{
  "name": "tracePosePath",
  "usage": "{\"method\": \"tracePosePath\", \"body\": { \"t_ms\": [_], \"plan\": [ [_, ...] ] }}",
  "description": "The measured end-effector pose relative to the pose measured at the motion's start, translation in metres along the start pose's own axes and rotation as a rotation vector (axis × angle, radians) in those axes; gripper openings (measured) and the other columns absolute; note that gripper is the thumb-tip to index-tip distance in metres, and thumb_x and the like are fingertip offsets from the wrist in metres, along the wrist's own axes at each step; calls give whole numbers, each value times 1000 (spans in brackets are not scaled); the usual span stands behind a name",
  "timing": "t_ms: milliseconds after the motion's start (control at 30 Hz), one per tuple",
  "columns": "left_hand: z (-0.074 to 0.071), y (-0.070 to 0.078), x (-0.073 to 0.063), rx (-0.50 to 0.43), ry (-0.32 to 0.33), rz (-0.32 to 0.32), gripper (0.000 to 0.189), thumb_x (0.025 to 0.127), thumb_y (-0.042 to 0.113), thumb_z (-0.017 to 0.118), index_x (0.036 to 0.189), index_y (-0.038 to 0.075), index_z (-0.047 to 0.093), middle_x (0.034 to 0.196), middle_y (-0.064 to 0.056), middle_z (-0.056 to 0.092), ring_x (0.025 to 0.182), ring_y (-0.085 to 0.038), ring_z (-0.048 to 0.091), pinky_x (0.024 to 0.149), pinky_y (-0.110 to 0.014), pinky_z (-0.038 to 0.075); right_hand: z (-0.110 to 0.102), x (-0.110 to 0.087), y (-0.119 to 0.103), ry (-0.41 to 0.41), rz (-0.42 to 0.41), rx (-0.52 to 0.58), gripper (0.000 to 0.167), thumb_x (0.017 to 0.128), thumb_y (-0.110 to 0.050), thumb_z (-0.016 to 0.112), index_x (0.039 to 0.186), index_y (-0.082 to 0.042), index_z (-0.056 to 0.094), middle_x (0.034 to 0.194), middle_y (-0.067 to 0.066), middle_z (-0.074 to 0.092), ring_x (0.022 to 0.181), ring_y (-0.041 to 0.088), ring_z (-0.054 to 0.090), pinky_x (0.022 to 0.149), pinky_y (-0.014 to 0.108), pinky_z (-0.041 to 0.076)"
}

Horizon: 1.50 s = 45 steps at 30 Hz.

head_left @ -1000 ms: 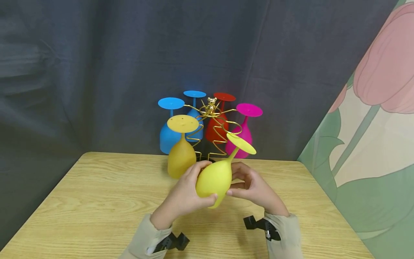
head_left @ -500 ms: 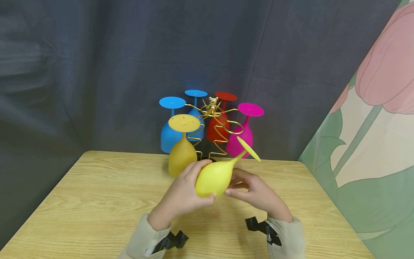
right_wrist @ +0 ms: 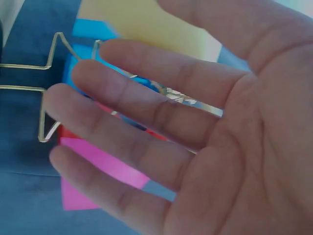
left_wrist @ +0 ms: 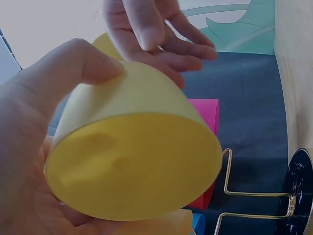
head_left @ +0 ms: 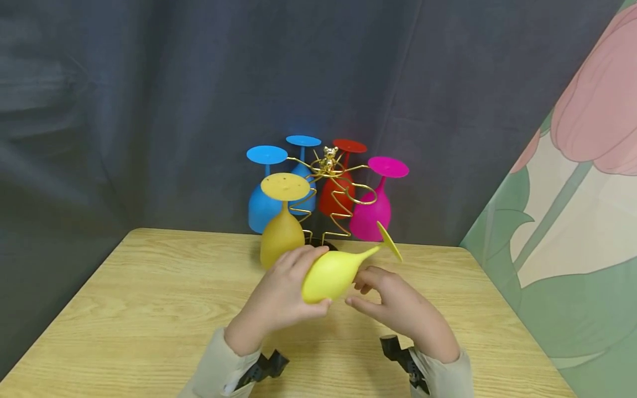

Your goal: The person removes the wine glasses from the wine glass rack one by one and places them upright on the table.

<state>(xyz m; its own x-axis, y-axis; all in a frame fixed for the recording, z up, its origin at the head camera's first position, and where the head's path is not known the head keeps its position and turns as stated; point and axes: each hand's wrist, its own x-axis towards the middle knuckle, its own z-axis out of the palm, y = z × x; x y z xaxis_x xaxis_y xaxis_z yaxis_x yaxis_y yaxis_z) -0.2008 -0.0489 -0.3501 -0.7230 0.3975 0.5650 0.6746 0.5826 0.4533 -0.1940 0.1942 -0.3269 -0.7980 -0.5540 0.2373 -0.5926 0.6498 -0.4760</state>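
My left hand [head_left: 278, 296] grips the bowl of a yellow goblet [head_left: 330, 276] above the table, thumb on the near side and fingers over the far side. The goblet lies tilted, its stem and foot pointing up to the right. In the left wrist view its wide mouth [left_wrist: 137, 166] faces the camera and the inside shows bare. My right hand [head_left: 398, 307] is just right of the bowl, fingers spread and relaxed, holding nothing. Behind stands a gold wire rack [head_left: 343, 207] with a small bear on top and a ring [head_left: 361, 193] at its front right holding no goblet.
Upside-down goblets hang round the rack: an amber-yellow one [head_left: 282, 237] at front left, two blue ones [head_left: 264, 207], a red one [head_left: 335, 193] and a pink one [head_left: 373, 213]. The wooden table [head_left: 149, 309] ends at a dark curtain [head_left: 199, 110].
The yellow goblet has tipped further over, its foot swinging down to the right. My right hand has drawn slightly away from the bowl and its fingers have loosened.
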Motion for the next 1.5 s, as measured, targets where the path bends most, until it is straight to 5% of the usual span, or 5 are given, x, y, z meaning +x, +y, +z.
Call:
{"method": "tracePosePath", "body": {
  "t_ms": [233, 433, 633, 933, 1500],
  "plan": [
    [1, 2, 0, 69, -3, 36, 80, 69, 33, 84, 141, 13, 56, 126, -7, 61, 110, -25, 58, 91, -43, 52, -7, -8, -16, 4, -14, -26, 16, 89, -15, 78, 102, -12, 70, 94, -5, 64, 78, 8, 59, 64, 24, 54],
    [1, 1, 0, 128, 1, 66, 79, 68, 36, 83, 140, 14, 58, 124, -5, 61, 108, -23, 57, 88, -39, 53, -2, -8, -22, 217, -218, -184, 28, 77, 2, 85, 96, -11, 68, 93, -4, 63, 79, 12, 58, 64, 24, 54],
    [0, 3, 1, 160, -1, 71, 77, 68, 35, 83, 137, 13, 60, 122, -5, 61, 108, -24, 57, 88, -39, 53, 0, -3, -22, 389, -263, -312, 41, 70, 10, 86, 102, -5, 64, 101, 2, 62, 89, 16, 61, 76, 32, 58],
    [1, 2, 0, 204, 4, 100, 76, 67, 36, 84, 135, 13, 61, 121, -5, 61, 107, -24, 58, 89, -39, 53, 8, 6, -15, 383, -243, -306, 59, 69, 21, 78, 122, 2, 63, 116, 12, 60, 106, 25, 62, 85, 37, 59],
    [3, 2, -1, 257, -77, 118, 76, 67, 41, 86, 132, 12, 62, 123, -9, 64, 108, -28, 59, 94, -39, 52, 27, 19, -3, 292, -127, -370, 44, 73, 27, 67, 111, 3, 68, 103, 13, 70, 95, 28, 69, 83, 35, 59]
  ]
}}
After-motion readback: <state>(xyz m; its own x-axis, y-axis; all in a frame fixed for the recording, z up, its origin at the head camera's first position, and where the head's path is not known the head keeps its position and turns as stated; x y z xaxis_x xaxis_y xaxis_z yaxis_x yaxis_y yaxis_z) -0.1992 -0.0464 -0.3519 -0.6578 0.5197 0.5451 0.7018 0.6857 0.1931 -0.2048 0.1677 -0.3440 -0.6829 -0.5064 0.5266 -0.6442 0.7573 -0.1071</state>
